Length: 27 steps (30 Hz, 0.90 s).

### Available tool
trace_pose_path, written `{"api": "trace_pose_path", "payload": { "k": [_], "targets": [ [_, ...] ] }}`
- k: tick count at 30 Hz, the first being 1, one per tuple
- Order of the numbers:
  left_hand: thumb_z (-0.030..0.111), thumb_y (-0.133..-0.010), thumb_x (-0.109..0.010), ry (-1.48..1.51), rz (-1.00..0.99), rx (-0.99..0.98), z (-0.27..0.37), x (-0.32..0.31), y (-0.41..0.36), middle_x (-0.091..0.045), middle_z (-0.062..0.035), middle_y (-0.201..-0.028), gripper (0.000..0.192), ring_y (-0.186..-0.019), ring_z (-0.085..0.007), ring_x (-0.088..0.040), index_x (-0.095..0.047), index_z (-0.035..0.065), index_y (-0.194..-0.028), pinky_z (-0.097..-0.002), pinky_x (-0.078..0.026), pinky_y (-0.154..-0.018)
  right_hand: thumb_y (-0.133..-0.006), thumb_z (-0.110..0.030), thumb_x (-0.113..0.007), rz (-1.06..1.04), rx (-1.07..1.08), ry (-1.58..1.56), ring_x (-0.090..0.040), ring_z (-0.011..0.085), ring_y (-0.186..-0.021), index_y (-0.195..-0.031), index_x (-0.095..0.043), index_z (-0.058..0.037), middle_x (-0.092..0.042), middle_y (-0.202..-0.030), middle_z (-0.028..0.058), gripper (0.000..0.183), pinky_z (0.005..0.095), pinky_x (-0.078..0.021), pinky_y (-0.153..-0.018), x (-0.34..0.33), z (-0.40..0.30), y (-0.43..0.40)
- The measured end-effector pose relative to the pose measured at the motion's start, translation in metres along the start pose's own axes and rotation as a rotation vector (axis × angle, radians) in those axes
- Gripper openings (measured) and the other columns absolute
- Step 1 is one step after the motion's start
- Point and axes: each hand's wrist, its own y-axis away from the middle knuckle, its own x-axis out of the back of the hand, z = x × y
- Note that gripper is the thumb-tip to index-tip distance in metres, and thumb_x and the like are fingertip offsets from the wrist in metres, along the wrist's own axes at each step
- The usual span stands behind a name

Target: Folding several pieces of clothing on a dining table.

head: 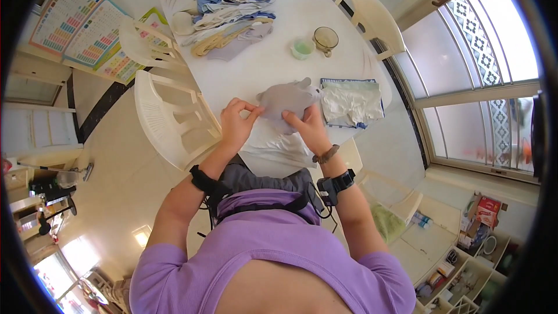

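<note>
A crumpled piece of grey cloth [287, 100] is held over the near end of the white table, in front of me. My left hand [237, 118] pinches its left edge between thumb and fingertips. On the other side, my right hand [308, 127] grips the cloth with the thumb on top; the fingers are partly hidden beneath it. White fabric [274, 144] lies under the cloth at the table's near edge. Just right of my right hand, a pale folded cloth [351, 102] rests on a flat blue-edged sheet or package.
A pile of clothes [235, 22] lies at the table's far left. A green cup [301, 48] and a brown glass mug [325, 40] stand beyond my hands. White chairs flank the table [244, 69], one chair [174, 117] close on my left. Glazed doors [471, 74] are on the right.
</note>
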Motion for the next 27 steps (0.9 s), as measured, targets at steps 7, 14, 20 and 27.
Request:
{"api": "trace_pose_path", "payload": {
  "k": [7, 14, 20, 27],
  "targets": [
    [0.026, -0.082, -0.079, 0.114, -0.036, 0.021, -0.003, -0.001, 0.000, -0.069, -0.0079, -0.084, 0.022, -0.078, -0.0226, -0.067, -0.072, 0.0050, -0.084, -0.0320, -0.047, -0.071, -0.087, -0.008, -0.071, -0.042, -0.018, -0.064, -0.059, 0.0137, -0.105, -0.126, -0.051, 0.0019, -0.061, -0.116, 0.0070, 0.045, 0.0274, -0.0498, -0.085, 0.003, -0.009, 0.003],
    [0.020, -0.085, -0.075, 0.084, 0.083, -0.077, -0.003, -0.006, -0.003, -0.072, -0.0082, -0.090, 0.018, -0.081, -0.0213, -0.069, -0.072, 0.0025, -0.089, -0.0308, -0.050, -0.071, -0.092, -0.014, -0.067, -0.200, -0.068, 0.081, -0.056, 0.0115, -0.109, -0.132, -0.052, 0.0004, -0.062, -0.120, 0.0061, 0.045, 0.0293, -0.0478, -0.089, -0.001, -0.016, 0.011],
    [0.004, -0.081, -0.076, 0.049, 0.249, -0.201, 0.003, 0.001, 0.001, -0.073, -0.0090, -0.095, 0.009, -0.084, -0.0191, -0.068, -0.072, 0.0019, -0.089, -0.0291, -0.052, -0.076, -0.103, -0.027, -0.050, -0.067, 0.163, -0.019, -0.049, 0.0149, -0.126, -0.143, -0.042, 0.0011, -0.048, -0.143, 0.0095, 0.050, 0.0304, -0.0485, -0.095, 0.000, -0.008, -0.006],
    [-0.003, -0.082, -0.073, -0.093, 0.347, -0.505, 0.014, 0.014, -0.002, -0.067, -0.0049, -0.086, 0.009, -0.074, -0.0153, -0.064, -0.067, 0.0026, -0.088, -0.0265, -0.050, -0.071, -0.098, -0.012, -0.058, -0.077, 0.198, 0.124, -0.041, 0.0183, -0.132, -0.147, -0.036, 0.0005, -0.034, -0.155, 0.0092, 0.055, 0.0309, -0.0371, -0.107, 0.003, -0.019, -0.005]
  ]
}}
